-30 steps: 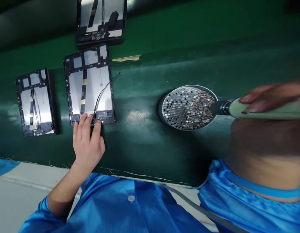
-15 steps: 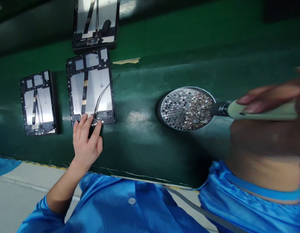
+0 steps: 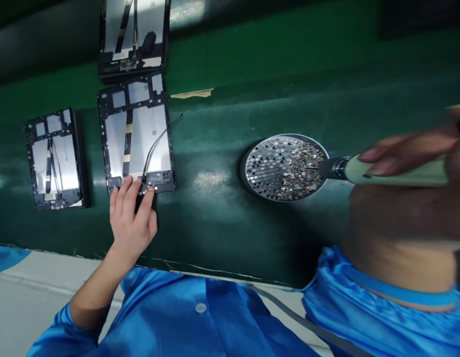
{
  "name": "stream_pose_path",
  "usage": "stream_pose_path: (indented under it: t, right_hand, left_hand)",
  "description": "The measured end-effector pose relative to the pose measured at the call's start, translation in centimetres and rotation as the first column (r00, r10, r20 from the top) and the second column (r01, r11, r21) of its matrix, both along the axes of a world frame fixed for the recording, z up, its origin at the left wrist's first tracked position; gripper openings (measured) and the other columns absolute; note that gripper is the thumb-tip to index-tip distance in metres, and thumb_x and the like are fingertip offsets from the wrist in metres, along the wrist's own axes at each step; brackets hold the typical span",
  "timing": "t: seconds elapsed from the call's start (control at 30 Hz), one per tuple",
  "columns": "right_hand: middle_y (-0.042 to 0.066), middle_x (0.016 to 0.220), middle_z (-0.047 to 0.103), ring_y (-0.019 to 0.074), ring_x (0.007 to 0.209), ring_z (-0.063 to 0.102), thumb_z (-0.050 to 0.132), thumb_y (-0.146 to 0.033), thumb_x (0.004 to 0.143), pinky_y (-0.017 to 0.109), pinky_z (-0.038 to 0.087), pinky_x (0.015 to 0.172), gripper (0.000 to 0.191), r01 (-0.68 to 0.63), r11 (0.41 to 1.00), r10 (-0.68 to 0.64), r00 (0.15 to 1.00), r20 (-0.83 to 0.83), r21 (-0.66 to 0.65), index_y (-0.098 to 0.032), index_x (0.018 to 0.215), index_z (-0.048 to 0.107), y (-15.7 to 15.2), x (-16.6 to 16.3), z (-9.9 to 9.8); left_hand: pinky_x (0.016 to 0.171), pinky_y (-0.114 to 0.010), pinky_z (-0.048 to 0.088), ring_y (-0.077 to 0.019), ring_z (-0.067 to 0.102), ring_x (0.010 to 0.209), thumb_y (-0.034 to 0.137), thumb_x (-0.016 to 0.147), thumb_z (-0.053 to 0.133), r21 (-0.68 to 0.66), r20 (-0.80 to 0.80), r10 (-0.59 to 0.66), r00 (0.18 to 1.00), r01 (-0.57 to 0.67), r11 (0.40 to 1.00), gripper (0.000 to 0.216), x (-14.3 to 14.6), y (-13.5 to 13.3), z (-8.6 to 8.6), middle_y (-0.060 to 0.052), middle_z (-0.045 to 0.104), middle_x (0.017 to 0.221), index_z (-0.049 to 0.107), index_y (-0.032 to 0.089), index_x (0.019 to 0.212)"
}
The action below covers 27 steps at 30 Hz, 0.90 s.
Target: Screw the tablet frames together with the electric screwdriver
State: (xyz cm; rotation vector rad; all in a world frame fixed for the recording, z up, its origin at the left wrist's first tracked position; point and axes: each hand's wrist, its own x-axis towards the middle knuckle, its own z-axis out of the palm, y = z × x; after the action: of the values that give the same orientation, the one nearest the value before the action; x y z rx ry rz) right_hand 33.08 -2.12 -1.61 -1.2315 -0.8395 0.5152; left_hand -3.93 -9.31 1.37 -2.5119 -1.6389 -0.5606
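My left hand [image 3: 132, 219] rests on the green belt with its fingers stretched out, the fingertips pressing the near edge of an opened tablet frame [image 3: 137, 131]. A thin black cable [image 3: 155, 141] arcs up from that edge. My right hand [image 3: 408, 163], large and blurred close to the camera, grips a pale-handled screwdriver [image 3: 386, 171]. The tool's dark tip [image 3: 328, 167] reaches over the right rim of a round perforated metal tray [image 3: 274, 166] that holds several small screws.
A second opened tablet frame [image 3: 55, 158] lies to the left, and a third [image 3: 133, 32] lies farther back. A strip of tan tape [image 3: 193, 92] sticks to the green conveyor belt [image 3: 222, 218]. A white bench edge [image 3: 32, 287] runs below, by my blue sleeves.
The view has shifted slightly, so the tablets sit a little more to the left. My left hand stays on the tablet's edge. The right hand and tool barely moved.
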Motion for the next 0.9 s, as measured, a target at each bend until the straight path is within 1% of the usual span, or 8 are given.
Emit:
stream_pose_path:
  t: [0.1,0.2,0.27,0.37,0.53,0.63,0.73,0.9]
  right_hand:
    - [-0.006,0.052,0.054,0.0009,0.04,0.052,0.073,-0.047,0.097,0.026,0.054,0.041,0.057,0.015,0.982,-0.045,0.987,0.157,0.187,-0.022,0.052,0.051,0.2,-0.3,-0.1]
    - [-0.006,0.069,0.068,-0.001,0.04,0.05,0.081,-0.064,0.087,0.028,0.052,0.038,0.063,0.04,0.98,-0.079,0.977,0.196,0.195,-0.021,0.052,0.051,0.2,-0.3,0.1]
    - [-0.006,0.074,0.069,-0.002,0.04,0.048,0.083,-0.071,0.083,0.028,0.052,0.038,0.063,0.017,0.981,-0.057,0.977,0.206,0.193,-0.021,0.056,0.056,0.1,-0.2,0.2]
    - [-0.007,0.066,0.061,-0.0016,0.042,0.05,0.079,-0.067,0.091,0.027,0.054,0.042,0.059,-0.054,0.981,0.005,0.968,0.25,0.188,-0.02,0.06,0.058,0.1,0.0,0.2]
    - [-0.006,0.086,0.071,-0.0044,0.044,0.05,0.079,-0.068,0.091,0.026,0.051,0.043,0.057,-0.036,0.976,-0.028,0.957,0.287,0.215,-0.019,0.067,0.062,0.3,-0.2,0.5]
    - [-0.008,0.058,0.053,-0.0013,0.04,0.048,0.08,-0.071,0.088,0.026,0.05,0.042,0.062,-0.016,0.979,-0.036,0.968,0.249,0.201,-0.02,0.059,0.059,0.5,-0.8,1.0]
    - [-0.01,0.047,0.039,0.0002,0.038,0.047,0.081,-0.072,0.087,0.025,0.049,0.041,0.065,-0.051,0.98,0.006,0.973,0.23,0.193,-0.021,0.055,0.056,0.6,-1.3,1.4]
    - [-0.009,0.055,0.052,-0.0012,0.04,0.048,0.083,-0.068,0.086,0.029,0.047,0.044,0.06,-0.046,0.979,0.009,0.983,0.183,0.197,-0.021,0.058,0.059,0.4,-1.7,1.6]
  left_hand:
    - [0.128,-0.063,0.044,-0.0384,0.053,0.157,0.007,0.095,0.059,-0.005,-0.003,-0.015,1.0,0.015,1.0,0.065,-0.2,-0.2,-0.2,-0.019,0.064,0.154,0.055,0.024,0.158]
    - [0.129,-0.064,0.042,-0.0382,0.052,0.158,0.007,0.095,0.06,-0.003,0.007,-0.012,1.0,0.012,1.0,0.068,-0.3,-0.3,-0.3,-0.019,0.063,0.156,0.053,0.024,0.16]
    - [0.129,-0.062,0.042,-0.0377,0.051,0.158,0.007,0.094,0.06,-0.009,0.018,-0.008,1.0,0.008,1.0,0.066,-0.3,-0.3,-0.4,-0.018,0.063,0.157,0.056,0.023,0.158]
    - [0.131,-0.059,0.039,-0.0369,0.051,0.158,0.006,0.092,0.061,-0.017,0.035,0.0,0.999,0.0,1.0,0.061,-0.1,-0.2,-0.3,-0.018,0.064,0.157,0.063,0.021,0.151]
    - [0.125,-0.056,0.046,-0.0365,0.057,0.153,0.006,0.092,0.061,0.009,0.028,0.024,0.999,-0.024,1.0,0.052,0.3,0.3,0.0,-0.017,0.069,0.148,0.068,0.021,0.142]
    - [0.122,-0.056,0.049,-0.0365,0.059,0.151,0.005,0.093,0.06,0.023,0.062,0.004,0.998,-0.006,1.0,0.05,0.0,0.6,0.0,-0.018,0.07,0.145,0.068,0.021,0.14]
    - [0.122,-0.058,0.048,-0.0365,0.057,0.152,0.004,0.096,0.059,-0.005,0.102,-0.039,0.994,0.04,0.999,0.05,-0.6,0.6,0.0,-0.019,0.068,0.146,0.067,0.021,0.142]
    - [0.123,-0.059,0.046,-0.0349,0.055,0.154,0.002,0.099,0.052,-0.027,0.127,-0.053,0.991,0.057,0.998,0.053,-1.1,0.5,-0.1,-0.02,0.066,0.149,0.063,0.022,0.147]
